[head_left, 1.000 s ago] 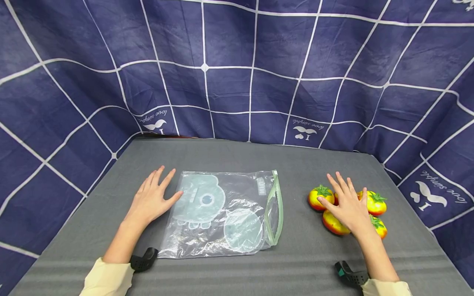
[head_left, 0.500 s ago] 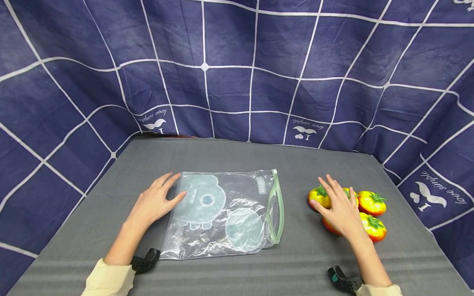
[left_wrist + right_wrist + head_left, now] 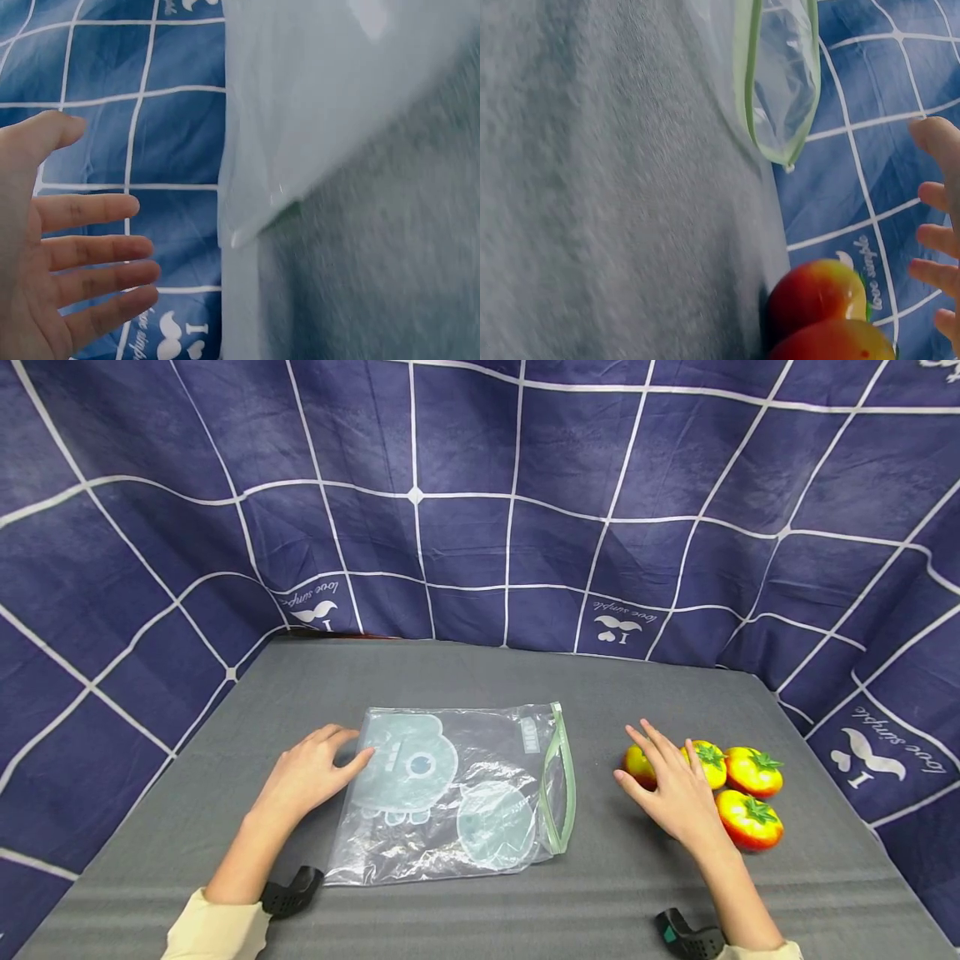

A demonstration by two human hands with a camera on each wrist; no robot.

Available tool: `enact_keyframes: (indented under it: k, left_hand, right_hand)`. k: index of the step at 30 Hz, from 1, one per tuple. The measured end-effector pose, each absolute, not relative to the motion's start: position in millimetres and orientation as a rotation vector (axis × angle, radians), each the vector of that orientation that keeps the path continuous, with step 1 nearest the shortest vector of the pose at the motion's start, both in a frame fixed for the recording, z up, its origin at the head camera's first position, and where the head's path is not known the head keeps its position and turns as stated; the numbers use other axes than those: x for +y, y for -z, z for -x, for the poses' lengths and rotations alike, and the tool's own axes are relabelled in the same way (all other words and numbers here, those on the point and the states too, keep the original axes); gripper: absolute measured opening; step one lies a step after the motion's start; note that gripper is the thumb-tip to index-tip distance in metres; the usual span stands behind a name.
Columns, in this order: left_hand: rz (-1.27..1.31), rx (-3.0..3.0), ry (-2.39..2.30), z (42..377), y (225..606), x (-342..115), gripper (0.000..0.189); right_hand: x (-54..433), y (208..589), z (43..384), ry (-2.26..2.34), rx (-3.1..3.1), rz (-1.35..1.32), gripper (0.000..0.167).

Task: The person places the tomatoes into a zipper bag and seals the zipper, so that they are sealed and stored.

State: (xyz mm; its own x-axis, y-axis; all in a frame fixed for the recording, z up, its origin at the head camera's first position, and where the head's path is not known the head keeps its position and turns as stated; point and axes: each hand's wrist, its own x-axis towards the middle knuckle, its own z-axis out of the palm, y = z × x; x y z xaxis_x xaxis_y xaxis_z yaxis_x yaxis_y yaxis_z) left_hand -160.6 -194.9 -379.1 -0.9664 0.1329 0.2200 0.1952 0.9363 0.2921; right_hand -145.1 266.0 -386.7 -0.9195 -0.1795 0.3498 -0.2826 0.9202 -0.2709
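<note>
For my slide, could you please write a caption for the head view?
Left hand by a clear bag, right hand by red-yellow fruits, grey table below.

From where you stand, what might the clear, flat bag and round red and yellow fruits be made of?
Clear green-edged bag: probably thin glossy plastic, being transparent with crinkled highlights. Round red and yellow fruits: smooth, slightly shiny surface; perhaps plastic, possibly real.

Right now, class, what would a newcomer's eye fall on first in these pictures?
Probably the red and yellow fruits, clustered on the right of the grey table, partly hidden by the right hand. Next comes the clear, green-edged bag, lying between the fruits and the left hand.
</note>
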Motion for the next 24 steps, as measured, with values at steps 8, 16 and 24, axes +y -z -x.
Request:
enact_keyframes:
  k: [8, 16, 24]
  left_hand:
    - [0.304, -2.866, 0.53, 157, 372, -176, 0.055]
    - [0.359, -2.818, 0.571, 155, 368, -160, 0.055]
    - [0.417, -2.81, 0.622, 149, 368, -140, 0.056]
  right_hand:
    - [251, 389, 143, -0.419, -2.71, -0.403, 0.062]
    - [238, 394, 143, -0.436, -2.667, -0.454, 0.061]
    - [224, 404, 143, -0.559, -2.697, -0.473, 0.06]
